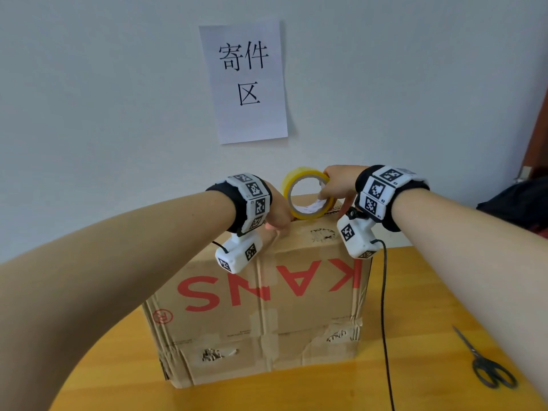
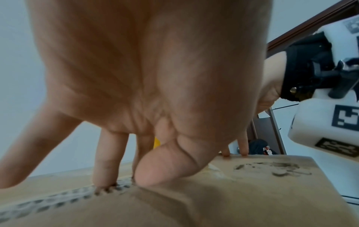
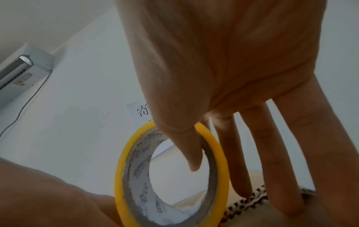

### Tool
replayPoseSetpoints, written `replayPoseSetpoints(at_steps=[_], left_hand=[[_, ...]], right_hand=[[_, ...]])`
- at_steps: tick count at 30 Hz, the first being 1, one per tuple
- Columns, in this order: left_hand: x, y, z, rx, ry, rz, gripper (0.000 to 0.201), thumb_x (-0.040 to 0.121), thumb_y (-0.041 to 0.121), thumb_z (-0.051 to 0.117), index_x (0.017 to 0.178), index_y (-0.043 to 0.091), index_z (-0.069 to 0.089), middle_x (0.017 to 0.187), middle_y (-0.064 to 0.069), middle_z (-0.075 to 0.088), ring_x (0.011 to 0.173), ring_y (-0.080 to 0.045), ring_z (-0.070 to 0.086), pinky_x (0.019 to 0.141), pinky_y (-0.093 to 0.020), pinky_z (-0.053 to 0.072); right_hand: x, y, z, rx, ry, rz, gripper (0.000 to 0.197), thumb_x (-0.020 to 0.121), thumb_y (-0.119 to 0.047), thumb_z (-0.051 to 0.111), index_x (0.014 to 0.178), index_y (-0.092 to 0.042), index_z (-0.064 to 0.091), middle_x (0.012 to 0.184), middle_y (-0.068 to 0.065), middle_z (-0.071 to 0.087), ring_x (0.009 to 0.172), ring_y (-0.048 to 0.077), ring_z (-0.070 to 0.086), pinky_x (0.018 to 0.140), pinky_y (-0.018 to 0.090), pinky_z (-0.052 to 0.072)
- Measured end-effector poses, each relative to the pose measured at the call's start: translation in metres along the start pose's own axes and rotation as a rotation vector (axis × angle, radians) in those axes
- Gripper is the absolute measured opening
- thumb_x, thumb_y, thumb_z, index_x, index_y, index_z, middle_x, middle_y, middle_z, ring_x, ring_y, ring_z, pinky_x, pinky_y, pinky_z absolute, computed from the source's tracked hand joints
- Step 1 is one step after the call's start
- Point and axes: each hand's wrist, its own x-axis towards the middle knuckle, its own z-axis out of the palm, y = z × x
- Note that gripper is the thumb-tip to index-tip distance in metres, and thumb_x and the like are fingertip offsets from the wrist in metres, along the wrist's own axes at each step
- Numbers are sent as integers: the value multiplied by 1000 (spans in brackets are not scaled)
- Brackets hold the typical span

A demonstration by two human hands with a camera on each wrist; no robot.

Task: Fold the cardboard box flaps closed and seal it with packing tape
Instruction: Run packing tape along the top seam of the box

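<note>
A brown cardboard box (image 1: 267, 307) with red upside-down lettering stands on the wooden table, its top flaps folded down. My left hand (image 1: 275, 226) presses thumb and straight fingers (image 2: 104, 172) onto the box top (image 2: 252, 192) near its front edge. A yellow roll of packing tape (image 1: 289, 185) stands on edge on the box top, just right of that hand. My right hand (image 1: 329, 188) pinches the roll (image 3: 118, 176), thumb inside the core (image 3: 192, 161), while its other fingers reach straight down to the cardboard (image 3: 272, 215). Any pulled-out tape strip is too faint to tell.
Black scissors (image 1: 486, 366) lie on the table (image 1: 444, 292) to the right of the box. A black cable (image 1: 384, 307) hangs from my right wrist down past the box's right side. A paper sign (image 1: 244, 81) hangs on the wall behind. Something dark (image 1: 519, 203) sits at far right.
</note>
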Motion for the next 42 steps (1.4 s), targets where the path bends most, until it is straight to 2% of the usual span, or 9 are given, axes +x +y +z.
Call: replayPoseSetpoints(at_steps=[2,5,10,15,18,20,25,38,42], left_hand=[[2,-3,2,-11,-7,15,56,97,3,42,152,11,35,153,-12,40,137,-31,42,104,-41,37],[4,-7,7,-39,40,40,52,98,8,38,149,13,40,151,-10,44,136,-30,44,110,-43,38],[-2,-17,15,-40,70,65,49,101,13,36,149,10,39,152,-11,42,138,-29,41,113,-42,36],[-4,-35,30,-60,63,39,48,99,7,32,144,9,46,148,-10,47,134,-28,46,112,-43,38],[-6,-47,40,-114,67,9,32,101,11,34,120,4,59,121,-9,61,99,-25,56,90,-33,46],[-10,-52,45,-139,83,-33,25,101,12,34,104,5,58,105,-8,60,84,-23,50,78,-30,43],[-29,-56,53,-190,34,47,54,101,9,35,153,22,35,152,-5,43,132,-25,45,109,-40,39],[-21,-42,43,-156,62,-46,45,104,19,32,145,11,48,147,-7,50,132,-27,48,112,-43,37],[-24,-40,40,-138,51,-63,47,99,12,34,142,10,51,143,-7,54,127,-27,52,110,-43,40]], right_hand=[[2,-2,2,-28,9,16,18,94,-20,62,88,-8,51,71,6,47,68,24,54,79,38,59],[-3,-7,4,-80,42,37,16,97,-20,58,90,-9,49,70,5,47,58,19,47,58,27,43],[-4,-15,8,-36,5,24,22,95,-20,62,106,-2,57,85,11,55,79,26,59,94,45,55],[-9,-33,13,-50,7,-13,22,96,-23,61,105,-5,54,85,10,56,78,26,58,77,36,52],[-11,-50,19,-43,-23,-25,23,96,-27,62,92,-8,51,75,6,51,79,26,55,92,42,56],[-10,-60,22,-35,-41,-43,26,96,-27,62,83,-10,48,70,5,47,73,25,53,91,45,57],[-14,-66,22,-134,-9,-55,21,99,-25,59,89,-8,50,73,6,52,60,19,53,56,29,43],[-22,-54,16,-245,68,30,27,98,-10,48,72,-10,44,68,3,46,55,15,40,50,24,30],[-30,-39,4,-217,110,62,17,99,-6,44,82,-7,46,70,5,46,57,15,41,50,25,30]])
